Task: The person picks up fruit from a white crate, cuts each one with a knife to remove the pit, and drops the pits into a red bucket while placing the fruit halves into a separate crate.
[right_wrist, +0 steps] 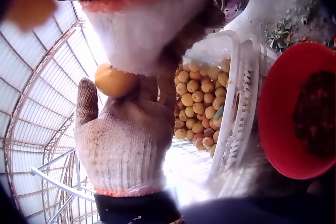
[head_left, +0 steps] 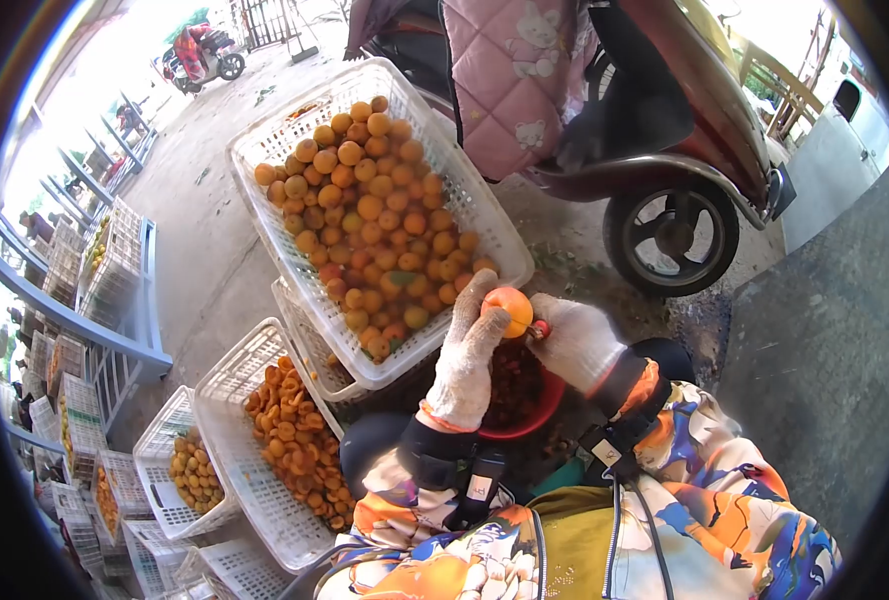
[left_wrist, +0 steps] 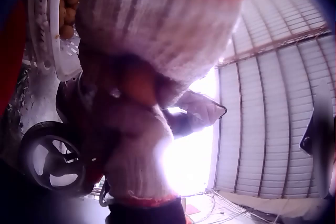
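Note:
Both hands wear pale knitted gloves and meet in front of the body. My left hand (head_left: 468, 365) grips an orange apricot (head_left: 508, 311) between thumb and fingers; it shows in the right wrist view too, as a round apricot (right_wrist: 114, 80) at the fingertips. Curled close against the fruit's side, my right hand (head_left: 577, 342) pinches a small red thing (head_left: 540, 329); most of it is hidden by the fingers, and I cannot tell its kind. Below the hands sits a red basin (right_wrist: 278, 111) with dark brown bits inside.
A large white crate (head_left: 250, 200) of whole apricots (head_left: 375, 215) stands ahead, propped over another crate. To the left, a white crate (head_left: 230, 480) holds halved apricots (head_left: 300, 440). A parked scooter (head_left: 675, 235) is ahead right; a grey surface (head_left: 815, 340) lies at right.

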Action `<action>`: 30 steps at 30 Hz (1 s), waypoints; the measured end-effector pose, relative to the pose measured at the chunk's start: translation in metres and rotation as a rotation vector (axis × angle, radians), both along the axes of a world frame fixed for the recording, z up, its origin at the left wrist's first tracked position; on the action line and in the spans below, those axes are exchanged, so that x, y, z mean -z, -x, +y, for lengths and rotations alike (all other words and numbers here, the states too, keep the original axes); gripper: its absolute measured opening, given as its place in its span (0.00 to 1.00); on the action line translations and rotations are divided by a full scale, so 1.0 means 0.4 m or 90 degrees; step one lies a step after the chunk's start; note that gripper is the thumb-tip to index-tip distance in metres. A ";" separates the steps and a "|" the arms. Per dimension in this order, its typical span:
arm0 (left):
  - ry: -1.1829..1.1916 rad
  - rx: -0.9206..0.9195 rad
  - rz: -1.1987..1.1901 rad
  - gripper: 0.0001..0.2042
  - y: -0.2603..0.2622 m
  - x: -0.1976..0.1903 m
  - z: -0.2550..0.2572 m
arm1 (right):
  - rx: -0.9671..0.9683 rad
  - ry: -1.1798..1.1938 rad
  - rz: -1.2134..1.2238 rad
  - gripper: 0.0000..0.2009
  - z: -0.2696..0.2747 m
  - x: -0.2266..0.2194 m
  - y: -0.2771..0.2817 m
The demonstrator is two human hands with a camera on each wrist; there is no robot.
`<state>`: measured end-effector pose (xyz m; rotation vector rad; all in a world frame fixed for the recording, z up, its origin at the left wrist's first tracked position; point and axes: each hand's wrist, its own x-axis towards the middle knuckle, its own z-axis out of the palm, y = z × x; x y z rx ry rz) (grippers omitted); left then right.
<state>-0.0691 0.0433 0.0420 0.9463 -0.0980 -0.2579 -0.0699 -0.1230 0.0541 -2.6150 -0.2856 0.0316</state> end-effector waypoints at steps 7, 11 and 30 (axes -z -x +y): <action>-0.122 0.155 0.040 0.23 0.000 0.000 0.032 | -0.063 -0.034 -0.032 0.10 -0.032 0.035 0.006; -0.148 0.122 0.028 0.23 0.018 -0.035 0.008 | -0.088 -0.040 -0.016 0.09 -0.055 0.011 0.004; -0.182 0.067 -0.010 0.24 -0.006 0.010 -0.010 | 0.014 -0.141 0.060 0.19 0.002 0.001 0.011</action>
